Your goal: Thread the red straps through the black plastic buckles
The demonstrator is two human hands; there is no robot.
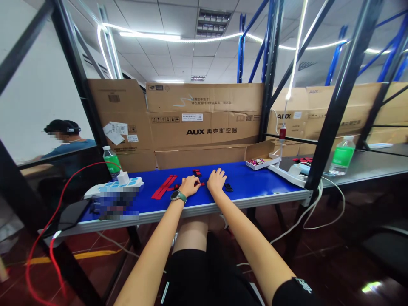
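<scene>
My left hand (190,185) rests on the blue table (255,187) with its fingers curled over small red and black pieces; what it grips is hidden. A watch (178,196) sits on that wrist. My right hand (216,180) lies beside it, palm down, fingers bent onto the table, touching a small red piece. A black clip (228,187) lies just right of it. Red straps (164,186) lie left of my left hand, and another small black and red piece (197,172) sits behind the hands.
A white power strip (111,189) and a green-labelled bottle (112,161) stand at the left. A small cardboard tray (264,162), another power strip (291,173) and a second bottle (342,155) are at the right. Cardboard boxes (204,123) wall the back. A person (68,138) sits far left.
</scene>
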